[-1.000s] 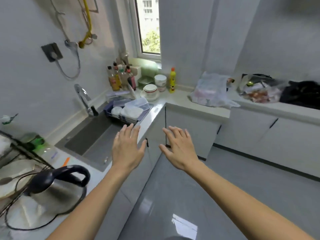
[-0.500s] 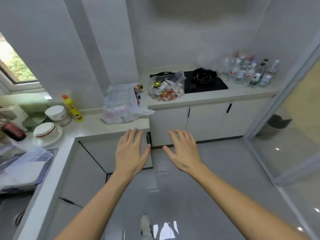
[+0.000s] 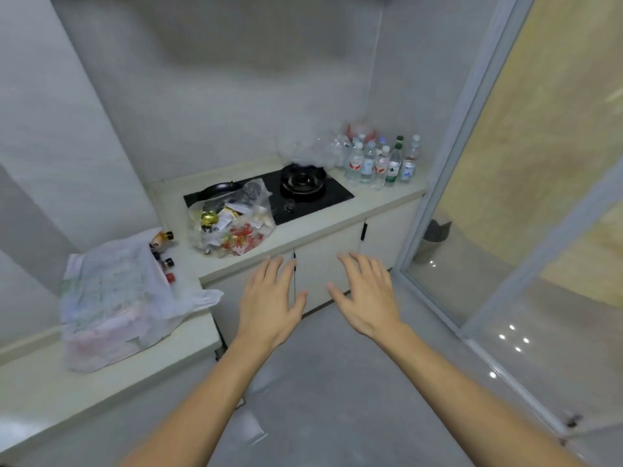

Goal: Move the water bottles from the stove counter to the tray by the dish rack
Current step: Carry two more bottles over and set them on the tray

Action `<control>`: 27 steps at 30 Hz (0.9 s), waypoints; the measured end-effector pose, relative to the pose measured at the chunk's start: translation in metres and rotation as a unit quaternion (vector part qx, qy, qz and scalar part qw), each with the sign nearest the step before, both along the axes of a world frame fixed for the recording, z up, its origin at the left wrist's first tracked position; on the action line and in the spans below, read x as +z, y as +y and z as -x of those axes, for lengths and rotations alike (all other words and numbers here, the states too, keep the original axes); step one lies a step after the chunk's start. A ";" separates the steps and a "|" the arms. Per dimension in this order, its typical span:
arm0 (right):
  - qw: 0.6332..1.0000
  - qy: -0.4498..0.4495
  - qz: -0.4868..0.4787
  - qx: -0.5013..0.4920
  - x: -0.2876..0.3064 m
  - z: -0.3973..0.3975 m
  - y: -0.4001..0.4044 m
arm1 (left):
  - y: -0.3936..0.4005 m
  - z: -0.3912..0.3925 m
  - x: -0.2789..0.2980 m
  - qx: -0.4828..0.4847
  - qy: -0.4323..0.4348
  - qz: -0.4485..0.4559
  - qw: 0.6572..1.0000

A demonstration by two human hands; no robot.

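Several clear water bottles [image 3: 381, 161] with red, blue and green labels stand upright in a cluster at the far right end of the stove counter [image 3: 337, 217], right of the black stove [image 3: 303, 188]. My left hand [image 3: 269, 301] and my right hand [image 3: 365, 294] are held out in front of me over the floor, palms down, fingers spread, holding nothing. Both hands are well short of the counter and the bottles. The tray and the dish rack are out of view.
A clear bag of rubbish [image 3: 232, 224] sits on the stove's left burner. A white plastic bag [image 3: 114, 301] with small bottles [image 3: 165, 261] beside it lies on the left counter. A glass sliding door [image 3: 526, 230] closes off the right side. Grey floor [image 3: 337, 399] lies ahead.
My view has swung right, from the sink and dish rack to the stove counter, and the bottles have come closer to the centre. Both hands stay open in front.
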State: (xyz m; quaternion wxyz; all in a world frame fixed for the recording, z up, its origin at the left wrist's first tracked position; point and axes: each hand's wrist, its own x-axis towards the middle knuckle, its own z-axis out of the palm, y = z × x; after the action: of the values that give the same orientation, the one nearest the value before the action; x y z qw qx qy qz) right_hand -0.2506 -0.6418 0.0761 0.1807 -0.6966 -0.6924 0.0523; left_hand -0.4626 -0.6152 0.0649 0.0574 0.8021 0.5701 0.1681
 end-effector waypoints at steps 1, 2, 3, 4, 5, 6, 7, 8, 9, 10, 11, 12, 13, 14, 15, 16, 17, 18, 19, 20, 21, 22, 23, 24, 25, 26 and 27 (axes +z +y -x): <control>1.000 0.005 -0.001 -0.013 0.000 -0.003 0.007 | 0.012 -0.005 0.000 -0.013 -0.001 -0.001 1.000; 1.000 0.009 0.000 -0.023 -0.001 -0.007 0.013 | 0.024 -0.010 0.000 -0.025 -0.001 -0.001 1.000; 0.999 0.012 0.003 -0.032 -0.002 -0.011 0.021 | 0.036 -0.016 -0.001 -0.036 -0.002 0.000 0.999; 0.999 0.015 0.006 -0.040 -0.004 -0.017 0.028 | 0.048 -0.022 -0.002 -0.046 -0.002 0.002 0.999; 0.999 0.017 0.008 -0.049 -0.006 -0.023 0.036 | 0.060 -0.029 -0.004 -0.055 -0.002 0.003 0.998; 0.998 0.019 0.008 -0.058 -0.009 -0.031 0.044 | 0.072 -0.037 -0.006 -0.065 -0.003 0.005 0.998; 0.997 0.022 0.007 -0.067 -0.011 -0.039 0.052 | 0.085 -0.045 -0.009 -0.074 -0.003 0.009 0.997; 0.997 0.025 0.004 -0.076 -0.014 -0.047 0.061 | 0.098 -0.054 -0.012 -0.084 -0.001 0.015 0.996; 0.996 0.030 0.002 -0.083 -0.016 -0.056 0.071 | 0.110 -0.064 -0.015 -0.094 0.003 0.020 0.995; 0.995 0.034 0.003 -0.089 -0.019 -0.066 0.081 | 0.123 -0.075 -0.017 -0.102 0.007 0.023 0.995; 0.995 0.038 0.005 -0.094 -0.023 -0.077 0.092 | 0.135 -0.087 -0.019 -0.106 0.009 0.026 0.994; 0.994 0.040 0.006 -0.098 -0.027 -0.089 0.104 | 0.147 -0.099 -0.021 -0.109 0.009 0.028 0.994; 0.994 0.042 0.005 -0.102 -0.031 -0.102 0.117 | 0.161 -0.111 -0.023 -0.111 0.008 0.028 0.993; 0.994 0.044 0.005 -0.104 -0.034 -0.116 0.133 | 0.177 -0.125 -0.024 -0.113 0.007 0.026 0.993; 0.993 0.046 0.006 -0.106 -0.037 -0.131 0.150 | 0.194 -0.139 -0.025 -0.113 0.007 0.025 0.993; 0.993 0.047 0.007 -0.106 -0.040 -0.145 0.168 | 0.212 -0.153 -0.026 -0.112 0.009 0.026 0.993; 0.993 0.048 0.010 -0.104 -0.043 -0.160 0.186 | 0.230 -0.166 -0.026 -0.110 0.011 0.029 0.993; 0.993 0.049 0.013 -0.103 -0.045 -0.174 0.204 | 0.248 -0.180 -0.026 -0.108 0.014 0.030 0.994; 0.993 0.050 0.016 -0.102 -0.046 -0.188 0.220 | 0.264 -0.193 -0.026 -0.108 0.018 0.029 0.994; 0.993 0.050 0.016 -0.101 -0.045 -0.201 0.236 | 0.280 -0.207 -0.024 -0.107 0.019 0.027 0.994; 0.994 0.049 0.016 -0.101 -0.043 -0.215 0.251 | 0.296 -0.222 -0.022 -0.106 0.017 0.025 0.994; 0.994 0.048 0.015 -0.099 -0.042 -0.228 0.266 | 0.311 -0.237 -0.020 -0.102 0.014 0.024 0.994; 0.994 0.045 0.013 -0.095 -0.040 -0.242 0.281 | 0.325 -0.252 -0.018 -0.098 0.011 0.025 0.995; 0.995 0.043 0.013 -0.091 -0.039 -0.255 0.297 | 0.339 -0.266 -0.017 -0.096 0.009 0.027 0.995; 0.995 0.042 0.014 -0.088 -0.038 -0.267 0.312 | 0.352 -0.279 -0.017 -0.096 0.010 0.029 0.995; 0.995 0.045 0.017 -0.086 -0.038 -0.278 0.326 | 0.364 -0.290 -0.019 -0.097 0.012 0.033 0.995; 0.995 0.052 0.020 -0.085 -0.038 -0.287 0.339 | 0.375 -0.299 -0.020 -0.098 0.014 0.037 0.994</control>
State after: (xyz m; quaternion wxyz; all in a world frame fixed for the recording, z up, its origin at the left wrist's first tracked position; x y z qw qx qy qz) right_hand 0.0362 -0.3029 0.0380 0.2064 -0.7529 -0.6189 0.0865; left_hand -0.1640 -0.2404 0.0444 0.0955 0.8538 0.4953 0.1286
